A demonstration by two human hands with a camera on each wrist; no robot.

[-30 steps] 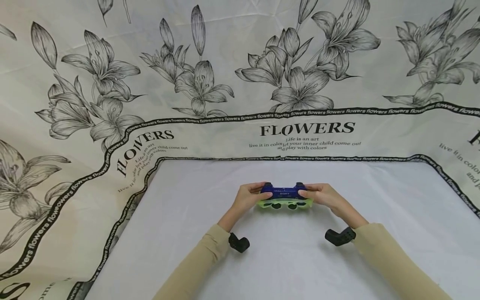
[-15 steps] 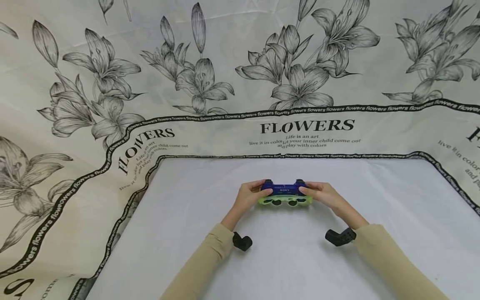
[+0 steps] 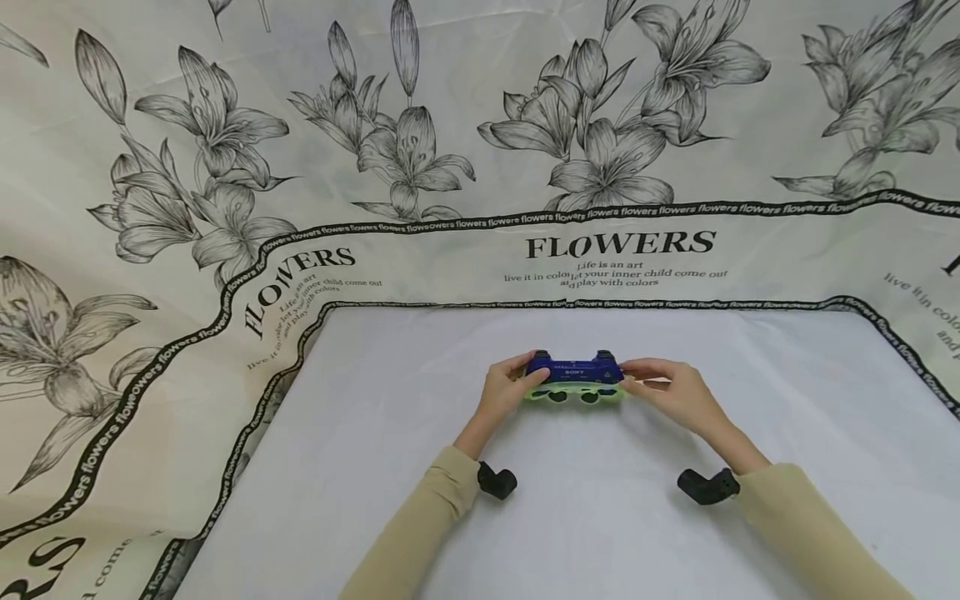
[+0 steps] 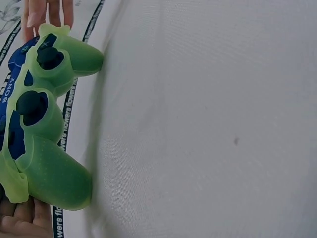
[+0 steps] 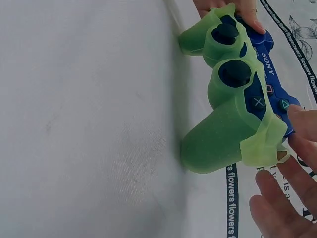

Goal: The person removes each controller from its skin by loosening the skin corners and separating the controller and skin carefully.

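Observation:
A blue game controller (image 3: 574,367) marked SONY is held up over the white table. A translucent green silicone cover (image 5: 218,131) wraps its grips and stick side; the blue top stays bare. The cover's edge is bunched at the right corner, beside the triangle button. My left hand (image 3: 504,392) grips the controller's left end, thumb on top and fingers behind. At the right end is my right hand (image 3: 678,398), fingers extended and spread, fingertips right at the cover's loose edge. Both black thumbsticks poke through holes in the cover, as the right wrist view shows.
White cloth covers the table (image 3: 420,358). Around it hangs a floral curtain (image 3: 420,167) with black lettered borders. A black wrist mount (image 3: 498,481) sits at my left cuff, another black mount (image 3: 707,486) at my right.
My right hand has shifted right, its thumb leaving the controller's blue top for the end. The left hand keeps its grip. The head view has tilted slightly.

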